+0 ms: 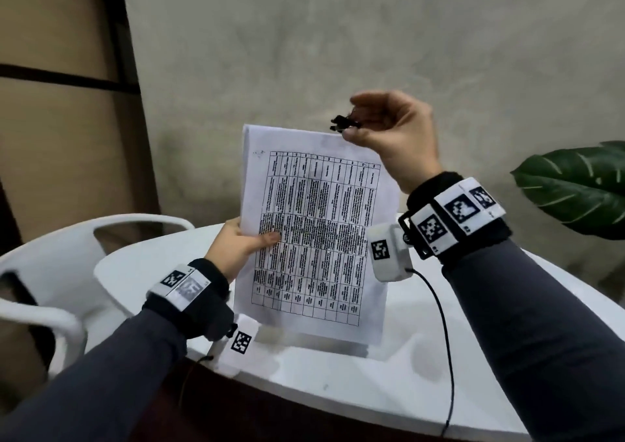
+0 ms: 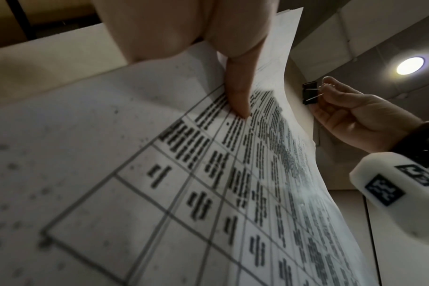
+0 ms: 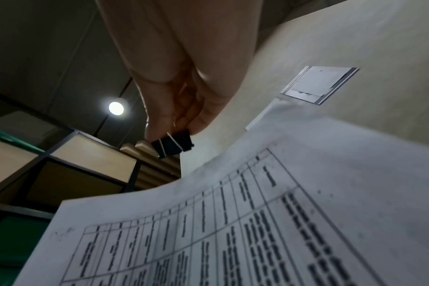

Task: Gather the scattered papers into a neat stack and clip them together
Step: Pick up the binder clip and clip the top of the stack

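A stack of white papers [image 1: 314, 232] printed with a table stands upright, its bottom edge on the white table [image 1: 338, 384]. My left hand [image 1: 236, 245] grips the stack's left edge, thumb across the front sheet. In the left wrist view the thumb lies on the papers [image 2: 159, 174]. My right hand [image 1: 389, 130] pinches a black binder clip [image 1: 345, 123] by its wire handles, just above the stack's top right corner. The clip [image 2: 309, 92] hangs beside the paper edge, apart from it. The right wrist view shows the clip [image 3: 173, 146] above the papers [image 3: 257, 222].
A white plastic chair [image 1: 61, 272] stands left of the table. A green plant leaf [image 1: 581, 188] reaches in at the right. A grey wall is behind. A black cable [image 1: 446, 340] runs down from my right wrist across the table.
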Demonstrator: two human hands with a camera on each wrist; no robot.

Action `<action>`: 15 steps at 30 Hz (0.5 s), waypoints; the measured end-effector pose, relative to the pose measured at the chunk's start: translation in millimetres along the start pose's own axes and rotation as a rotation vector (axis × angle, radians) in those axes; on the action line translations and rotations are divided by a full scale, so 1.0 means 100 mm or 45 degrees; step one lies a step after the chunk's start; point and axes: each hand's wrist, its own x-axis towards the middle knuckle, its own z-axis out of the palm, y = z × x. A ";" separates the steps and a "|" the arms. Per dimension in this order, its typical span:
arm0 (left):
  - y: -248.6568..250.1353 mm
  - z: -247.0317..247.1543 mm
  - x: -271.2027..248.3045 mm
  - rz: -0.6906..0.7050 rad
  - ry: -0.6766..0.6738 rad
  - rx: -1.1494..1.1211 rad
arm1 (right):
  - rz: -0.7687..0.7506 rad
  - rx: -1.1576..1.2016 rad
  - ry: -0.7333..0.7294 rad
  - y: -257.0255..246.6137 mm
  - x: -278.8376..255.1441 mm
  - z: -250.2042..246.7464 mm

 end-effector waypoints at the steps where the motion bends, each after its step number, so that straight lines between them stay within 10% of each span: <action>1: -0.02 -0.01 0.00 0.001 0.000 -0.007 | 0.005 -0.028 -0.007 0.02 0.00 0.02; 15: -0.06 0.05 -0.14 0.124 0.087 0.256 | 0.112 -0.131 -0.247 0.02 0.09 -0.07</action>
